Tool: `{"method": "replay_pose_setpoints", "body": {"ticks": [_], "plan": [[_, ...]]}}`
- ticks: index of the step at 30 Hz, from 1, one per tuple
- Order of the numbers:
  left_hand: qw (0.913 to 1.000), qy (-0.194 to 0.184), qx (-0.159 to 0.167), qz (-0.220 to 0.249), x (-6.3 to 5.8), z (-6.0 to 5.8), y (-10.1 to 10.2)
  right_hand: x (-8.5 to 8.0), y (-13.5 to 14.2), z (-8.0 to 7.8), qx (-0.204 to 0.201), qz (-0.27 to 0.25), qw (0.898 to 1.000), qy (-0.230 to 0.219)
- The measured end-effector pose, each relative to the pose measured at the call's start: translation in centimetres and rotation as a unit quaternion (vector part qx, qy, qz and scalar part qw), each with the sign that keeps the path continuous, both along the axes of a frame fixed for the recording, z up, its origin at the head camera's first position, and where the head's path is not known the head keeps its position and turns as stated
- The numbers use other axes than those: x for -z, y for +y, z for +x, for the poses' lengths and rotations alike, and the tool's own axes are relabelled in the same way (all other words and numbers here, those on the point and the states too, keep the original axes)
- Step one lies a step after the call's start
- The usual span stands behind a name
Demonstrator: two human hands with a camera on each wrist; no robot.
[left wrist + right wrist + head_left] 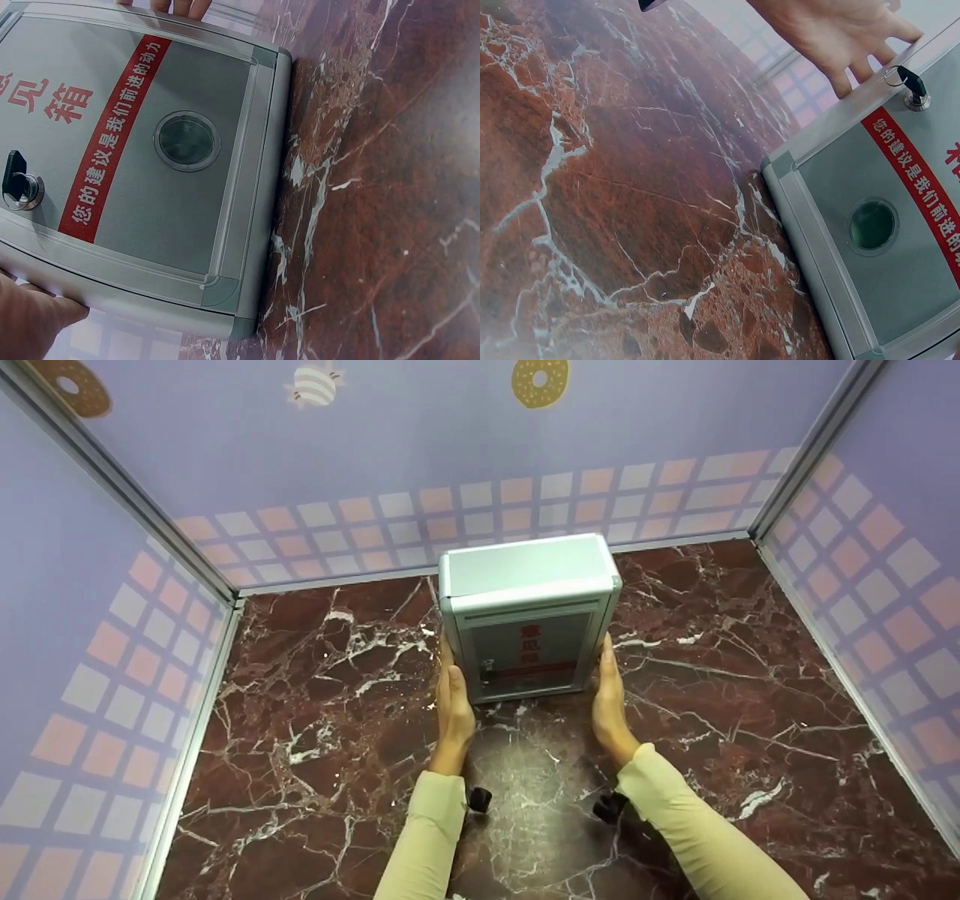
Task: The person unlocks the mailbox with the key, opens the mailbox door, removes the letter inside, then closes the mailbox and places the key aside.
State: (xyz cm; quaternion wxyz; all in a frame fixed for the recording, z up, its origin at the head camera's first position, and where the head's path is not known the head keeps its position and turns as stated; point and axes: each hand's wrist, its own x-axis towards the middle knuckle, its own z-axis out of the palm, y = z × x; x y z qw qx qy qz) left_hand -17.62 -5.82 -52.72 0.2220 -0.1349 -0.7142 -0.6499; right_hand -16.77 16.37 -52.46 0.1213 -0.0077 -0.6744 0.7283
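A silver-grey metal suggestion box [529, 570] stands upright on the marble-patterned surface, its front towards me. Red characters and a red strip [112, 139] with white lettering mark the front panel. A small key [910, 79] sits in the lock near the left side, above a round window [187, 141]. My left hand [455, 701] lies along the box's left side with its fingers extended. Against the opposite side rests my right hand [611, 701], its fingers also fairly straight. In the left wrist view only a few right fingertips [180, 7] show over the far edge.
Dark red marble-patterned surface [322, 780] spreads around the box. A lilac panel [450, 442] with pink and white squares rises close behind, and side panels [885, 547] stand left and right. Black wrist devices [609, 808] show beneath both cuffs.
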Motion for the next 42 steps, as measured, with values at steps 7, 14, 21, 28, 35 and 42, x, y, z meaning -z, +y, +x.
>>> {"method": "replay_pose_setpoints", "body": {"ticks": [7,14,21,28,35,42], "plan": [[1.0000,0.005,0.007,0.001,0.0,0.0,0.0,0.4,0.1,0.1,0.019,0.015,1.000,0.006],[0.9990,0.018,0.008,-0.041,-1.3,-0.5,-2.1,0.5,0.9,0.5,0.028,0.076,0.996,0.027],[0.9894,0.090,0.007,-0.114,-6.4,-2.8,-5.5,-2.5,1.4,1.7,0.117,0.132,0.958,0.225],[0.9715,0.089,0.027,-0.218,-10.9,-4.0,-6.1,-2.1,0.8,1.3,0.145,0.224,0.902,0.340],[0.9455,0.097,0.042,-0.308,-14.4,-4.0,-6.4,-1.6,-1.3,0.2,0.079,0.314,0.863,0.388],[0.9131,0.094,0.062,-0.392,-16.9,-4.1,-6.3,-1.5,-3.9,0.0,0.046,0.371,0.837,0.400]]}}
